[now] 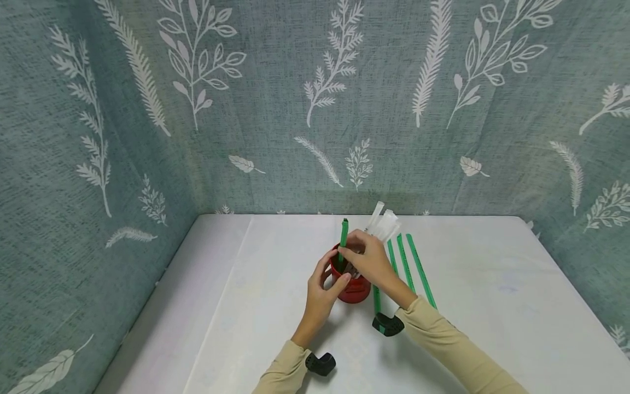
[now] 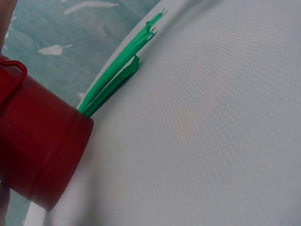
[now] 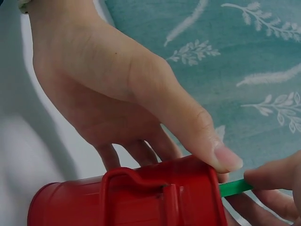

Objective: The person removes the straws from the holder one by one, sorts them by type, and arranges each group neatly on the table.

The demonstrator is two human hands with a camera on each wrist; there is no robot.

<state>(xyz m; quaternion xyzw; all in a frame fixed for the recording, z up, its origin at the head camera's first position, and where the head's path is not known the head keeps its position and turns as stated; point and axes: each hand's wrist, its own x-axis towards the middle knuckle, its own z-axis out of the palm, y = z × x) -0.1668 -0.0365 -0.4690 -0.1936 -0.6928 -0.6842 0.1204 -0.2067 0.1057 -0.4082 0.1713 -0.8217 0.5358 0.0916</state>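
Red metal cup [image 1: 355, 289] (cylindrical) gripped by left hand [image 1: 322, 290].

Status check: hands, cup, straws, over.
Left hand grips red cup. Right hand pinches green straw standing in cup. More green straws lie beside, nothing blocking.

Both hands close together, left hand [image 1: 322, 293] curled, right hand [image 1: 370, 258] pinching.

Even, bright, diffuse lighting; soft shadows beneath the arms on the surface [image 1: 275, 262]; wrist views close and slightly blurred.
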